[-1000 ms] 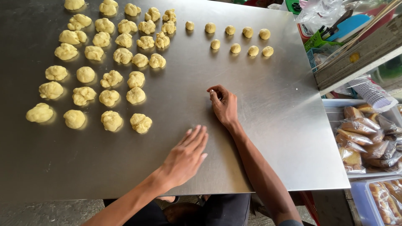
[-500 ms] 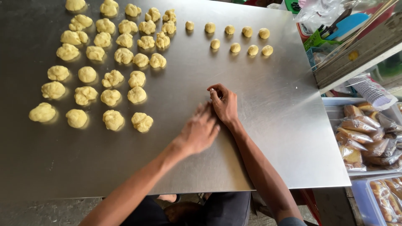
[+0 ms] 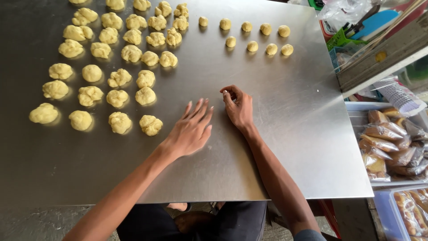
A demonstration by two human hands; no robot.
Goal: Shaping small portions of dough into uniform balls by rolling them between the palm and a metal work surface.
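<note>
While the left hand [image 3: 191, 130] lies flat with fingers spread on the steel table [image 3: 285, 134], the right hand [image 3: 238, 108] curls just beside it, fingertips pinched together; what they pinch is hidden. Lumpy dough pieces [image 3: 117, 80] sit far left, small dough balls [image 3: 258, 38] far right.

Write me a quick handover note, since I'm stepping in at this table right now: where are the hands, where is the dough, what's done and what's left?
Left hand: flat, palm down on the steel table, fingers spread, holding nothing visible.
Right hand: fingers curled on the table beside the left; what it pinches, if anything, is hidden.
Done: nine small smooth dough balls in two rows at the far right.
Left: many larger rough dough lumps spread across the far left. Nearest to the hands is the lump.
</note>
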